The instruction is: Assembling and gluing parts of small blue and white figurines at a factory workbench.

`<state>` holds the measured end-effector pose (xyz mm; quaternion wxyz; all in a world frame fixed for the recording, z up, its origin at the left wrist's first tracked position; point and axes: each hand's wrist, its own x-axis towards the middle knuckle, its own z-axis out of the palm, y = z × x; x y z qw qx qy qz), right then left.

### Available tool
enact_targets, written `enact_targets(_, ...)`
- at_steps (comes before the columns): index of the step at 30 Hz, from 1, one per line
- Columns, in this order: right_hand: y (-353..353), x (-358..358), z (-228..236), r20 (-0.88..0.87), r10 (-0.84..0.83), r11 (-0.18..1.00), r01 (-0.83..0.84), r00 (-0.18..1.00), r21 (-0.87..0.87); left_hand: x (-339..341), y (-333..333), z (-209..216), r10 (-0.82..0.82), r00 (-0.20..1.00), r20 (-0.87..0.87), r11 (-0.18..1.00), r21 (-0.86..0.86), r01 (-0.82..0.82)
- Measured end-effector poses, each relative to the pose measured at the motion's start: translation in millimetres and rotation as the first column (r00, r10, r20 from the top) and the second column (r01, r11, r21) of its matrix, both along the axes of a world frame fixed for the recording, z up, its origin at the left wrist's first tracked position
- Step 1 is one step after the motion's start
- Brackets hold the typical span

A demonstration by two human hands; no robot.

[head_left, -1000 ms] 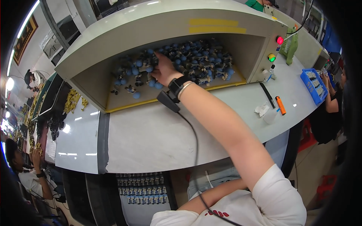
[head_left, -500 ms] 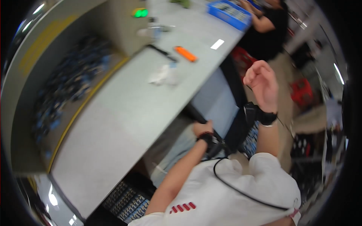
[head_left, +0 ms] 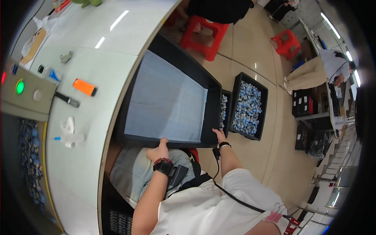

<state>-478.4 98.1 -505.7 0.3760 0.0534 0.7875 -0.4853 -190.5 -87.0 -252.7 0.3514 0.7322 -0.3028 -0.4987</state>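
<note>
A large black plastic tray (head_left: 213,94) with a pale blue sheet (head_left: 166,98) over its bottom sits tilted beside the table edge, above my lap. My left hand (head_left: 158,150) is closed on the tray's near rim, thumb up over the edge. At the near right corner, my right hand (head_left: 220,135) grips the same tray. The undersides of both hands' fingers are hidden by the tray wall. Below the tray's right side on the floor, a black crate (head_left: 265,105) holds many small blue and silver parts. Another crate of such parts (head_left: 224,111) is partly covered by the tray.
The white table (head_left: 84,176) runs along my left, with an orange tool (head_left: 84,87), a black strap-like item (head_left: 67,100) and crumpled white tissue (head_left: 68,125) on it. Red stools (head_left: 201,37) and a seated person (head_left: 219,9) are ahead. Another person (head_left: 313,72) stands at the right.
My right hand has come down from its raised place onto the tray's corner. My left hand still holds the rim. My view has turned right, showing more floor and the crates.
</note>
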Motion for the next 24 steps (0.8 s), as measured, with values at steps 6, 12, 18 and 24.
enact_targets(6,-22,5,25,-0.094,0.095,0.995,-0.093,0.991,0.034,7,-36,15,0.166,0.976,-0.143,0.961,0.244,-0.127)
enact_targets(12,24,-5,78,-0.084,-0.038,0.999,0.036,0.996,-0.034,-17,-44,-6,0.138,0.977,-0.159,0.919,0.389,-0.067)
enact_targets(18,107,20,102,0.037,-0.06,0.993,0.056,0.997,0.108,-71,-52,-46,-0.313,0.949,-0.046,0.891,0.332,0.31)
enact_targets(24,107,105,121,0.352,-0.485,0.847,0.53,0.8,-0.038,-139,-106,-58,-0.682,0.729,0.057,0.715,0.26,0.649)
